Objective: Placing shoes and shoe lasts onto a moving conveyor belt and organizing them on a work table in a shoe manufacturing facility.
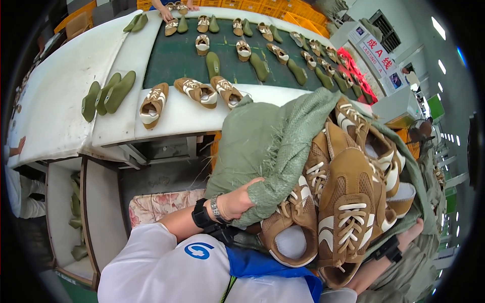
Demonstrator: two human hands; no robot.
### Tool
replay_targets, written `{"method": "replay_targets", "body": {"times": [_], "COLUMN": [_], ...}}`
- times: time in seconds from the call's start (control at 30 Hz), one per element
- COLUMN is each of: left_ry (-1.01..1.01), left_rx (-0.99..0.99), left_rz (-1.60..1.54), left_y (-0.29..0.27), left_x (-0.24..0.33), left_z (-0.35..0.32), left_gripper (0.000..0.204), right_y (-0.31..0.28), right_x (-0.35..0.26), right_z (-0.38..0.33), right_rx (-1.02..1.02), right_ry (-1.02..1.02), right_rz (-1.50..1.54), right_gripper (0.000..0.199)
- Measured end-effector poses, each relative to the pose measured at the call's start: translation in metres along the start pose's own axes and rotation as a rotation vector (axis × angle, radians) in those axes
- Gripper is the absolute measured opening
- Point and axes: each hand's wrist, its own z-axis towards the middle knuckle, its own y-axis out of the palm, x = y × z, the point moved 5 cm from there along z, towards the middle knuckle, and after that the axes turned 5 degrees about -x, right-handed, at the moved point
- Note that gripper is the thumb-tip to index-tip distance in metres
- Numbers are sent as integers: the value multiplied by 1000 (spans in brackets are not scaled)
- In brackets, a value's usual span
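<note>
A green woven sack (252, 136) full of brown sneakers (348, 207) with white laces and stripes is held up against my chest, its mouth facing me. The sneakers are piled on one another and some are partly hidden by the sack's folds. My left hand (237, 202) grips the rolled rim on the left, its fingertips hidden in the fabric. On the far right, my right hand (410, 236) holds the sack's side, partly covered by it. Beyond the sack, sneakers (154, 106) stand along the white table edge (121, 123).
A dark green conveyor belt (172, 60) carries sneakers and green shoe lasts (259, 67). More lasts (120, 92) lie on the left table. Another person's hand (167, 14) touches a shoe at the far end. A wooden bin (88, 217) stands lower left, near a floral cushion (159, 206).
</note>
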Motion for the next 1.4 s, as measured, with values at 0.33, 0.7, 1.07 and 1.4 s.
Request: {"method": "replay_targets", "body": {"times": [0.33, 0.7, 1.07, 1.4], "left_ry": [297, 512, 63, -325], "left_rx": [190, 654, 1048, 831], "left_rz": [-86, 94, 744, 137], "left_y": [11, -57, -195, -133], "left_x": [21, 86, 96, -7], "left_z": [-8, 7, -52, -188], "left_gripper": [45, 47, 37, 65], "right_y": [47, -43, -66, 59], "right_x": [30, 154, 239, 139], "right_z": [166, 283, 279, 145], "right_rx": [-173, 383, -363, -410], "right_ry": [10, -242, 23, -202], "right_rz": [49, -1196, -1099, -1112], "right_gripper": [37, 42, 45, 55]}}
